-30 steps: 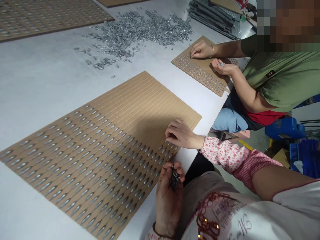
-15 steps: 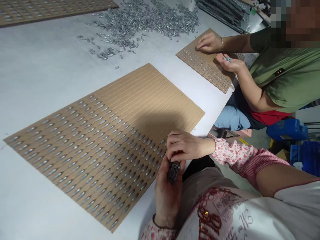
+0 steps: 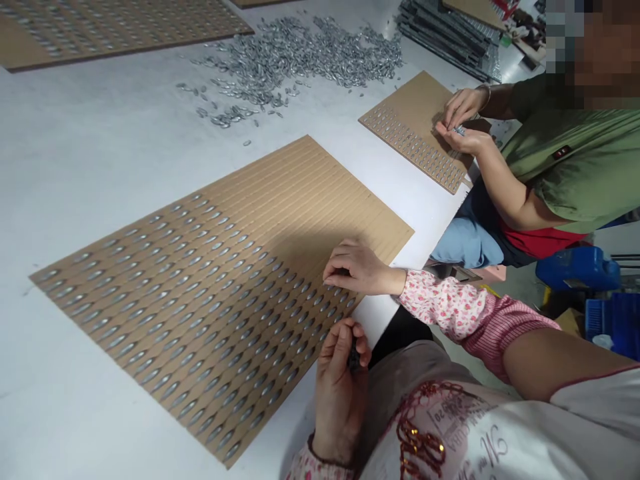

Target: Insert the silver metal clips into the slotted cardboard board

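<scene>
A brown grooved board lies slanted on the white table. Rows of small olive-shaped metal pieces sit in its grooves over the near and left part; the upper right grooves are bare. My left hand is at the board's near right edge, palm up, with fingers curled around a clutch of dark metal pieces. Over the edge of the filled rows, my right hand has its fingers bent and pinched together, pointing left. Its fingertips hide whatever is between them.
A loose heap of metal pieces lies at the back. Another filled board is at top left. To the right, a co-worker in green holds pieces over a smaller board. Dark metal bars are stacked behind.
My right hand has left my left palm and moved up over the board. My left fingers have curled over the pieces. The co-worker's hands have come together. The whole view has shifted slightly.
</scene>
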`<state>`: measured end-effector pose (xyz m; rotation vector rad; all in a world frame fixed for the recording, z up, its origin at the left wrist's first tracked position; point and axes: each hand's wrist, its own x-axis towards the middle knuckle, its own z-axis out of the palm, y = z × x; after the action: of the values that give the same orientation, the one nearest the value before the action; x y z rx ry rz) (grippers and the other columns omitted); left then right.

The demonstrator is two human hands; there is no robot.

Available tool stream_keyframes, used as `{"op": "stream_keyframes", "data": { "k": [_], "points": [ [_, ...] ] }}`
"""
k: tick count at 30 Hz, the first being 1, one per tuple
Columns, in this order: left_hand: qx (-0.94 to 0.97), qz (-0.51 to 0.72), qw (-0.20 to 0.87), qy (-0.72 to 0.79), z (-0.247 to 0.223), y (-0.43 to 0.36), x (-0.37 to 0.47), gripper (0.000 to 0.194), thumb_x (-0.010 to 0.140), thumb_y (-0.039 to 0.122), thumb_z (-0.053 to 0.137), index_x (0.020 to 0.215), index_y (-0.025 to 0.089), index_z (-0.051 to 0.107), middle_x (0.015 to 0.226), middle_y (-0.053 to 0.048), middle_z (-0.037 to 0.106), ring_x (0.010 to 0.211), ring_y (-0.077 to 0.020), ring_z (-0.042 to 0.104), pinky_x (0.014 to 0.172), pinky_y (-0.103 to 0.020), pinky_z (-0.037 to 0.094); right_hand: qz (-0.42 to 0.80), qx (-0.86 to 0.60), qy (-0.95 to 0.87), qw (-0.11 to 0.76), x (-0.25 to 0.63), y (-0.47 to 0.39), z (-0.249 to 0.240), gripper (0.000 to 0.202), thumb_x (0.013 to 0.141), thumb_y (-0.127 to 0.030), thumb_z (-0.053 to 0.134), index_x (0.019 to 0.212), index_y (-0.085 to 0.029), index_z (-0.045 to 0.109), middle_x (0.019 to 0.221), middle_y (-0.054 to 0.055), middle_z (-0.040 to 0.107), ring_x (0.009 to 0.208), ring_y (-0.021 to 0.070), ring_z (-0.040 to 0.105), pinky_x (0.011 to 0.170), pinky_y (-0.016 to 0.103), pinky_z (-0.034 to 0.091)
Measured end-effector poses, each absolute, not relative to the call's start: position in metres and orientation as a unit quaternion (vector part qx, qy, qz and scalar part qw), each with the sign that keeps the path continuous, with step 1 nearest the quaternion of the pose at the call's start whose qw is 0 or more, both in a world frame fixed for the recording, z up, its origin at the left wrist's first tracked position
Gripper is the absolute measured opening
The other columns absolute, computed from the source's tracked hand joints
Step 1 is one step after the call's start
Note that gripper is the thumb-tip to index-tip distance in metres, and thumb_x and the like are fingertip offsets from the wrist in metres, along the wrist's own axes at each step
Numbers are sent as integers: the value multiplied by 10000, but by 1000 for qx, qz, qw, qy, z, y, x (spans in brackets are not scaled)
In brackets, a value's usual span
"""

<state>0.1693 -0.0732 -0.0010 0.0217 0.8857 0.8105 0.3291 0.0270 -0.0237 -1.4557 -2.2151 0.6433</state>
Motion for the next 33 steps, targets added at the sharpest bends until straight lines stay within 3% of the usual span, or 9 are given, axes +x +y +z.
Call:
{"op": "stream_keyframes", "data": {
  "k": [7, 10, 14, 19, 23, 27, 33],
  "points": [
    [-4, 388, 812, 436, -5, -75, 170, 283, 732, 294, 745, 964, 140, 697, 784, -22, 546, 644, -74, 466, 548, -156, 427, 192, -576, -772, 188, 319, 23, -26, 156, 840, -309, 582, 766, -183, 635, 780, 11, 617, 818, 154, 481, 777, 312, 270],
    [-5, 400, 804, 441, -3, -73, 169, 240, 710, 241, 761, 927, 167, 688, 785, -11, 553, 619, -66, 454, 533, -148, 418, 200, -575, -765, 209, 320, 25, -25, 153, 839, -308, 591, 773, -176, 628, 766, 11, 616, 783, 146, 492, 784, 314, 294],
    [-14, 414, 802, 431, -1, -69, 169, 148, 723, 230, 752, 810, 165, 651, 756, 2, 546, 567, -52, 418, 485, -138, 390, 340, -465, -772, 267, 332, 18, -8, 200, 864, -346, 585, 818, -159, 637, 801, 28, 640, 788, 125, 545, 816, 291, 378],
    [3, 406, 821, 401, 1, -66, 172, 136, 741, 227, 738, 766, 144, 634, 672, 27, 491, 522, -42, 375, 440, -132, 353, 433, -326, -804, 245, 342, 3, 17, 218, 863, -365, 600, 853, -153, 650, 814, 39, 663, 818, 120, 563, 833, 268, 419],
    [1, 399, 819, 413, 3, -64, 174, 158, 765, 256, 717, 862, 143, 664, 753, -4, 562, 559, -49, 429, 455, -132, 379, 418, -359, -794, 256, 344, 3, 12, 250, 906, -358, 533, 800, -151, 625, 781, 37, 650, 781, 119, 553, 807, 267, 423],
    [-22, 381, 808, 449, 4, -64, 173, 327, 770, 275, 701, 1065, 141, 659, 934, -68, 626, 680, -88, 530, 541, -160, 457, 311, -507, -747, 297, 349, 16, -4, 267, 912, -369, 510, 797, -150, 609, 752, 25, 628, 746, 127, 529, 790, 287, 389],
    [-19, 373, 824, 427, 2, -66, 171, 167, 734, 236, 732, 869, 168, 663, 772, -15, 595, 546, -66, 448, 459, -163, 401, 197, -565, -768, 229, 344, 26, -20, 255, 911, -361, 512, 791, -163, 618, 759, 12, 634, 763, 134, 524, 825, 312, 303]
  ]
}}
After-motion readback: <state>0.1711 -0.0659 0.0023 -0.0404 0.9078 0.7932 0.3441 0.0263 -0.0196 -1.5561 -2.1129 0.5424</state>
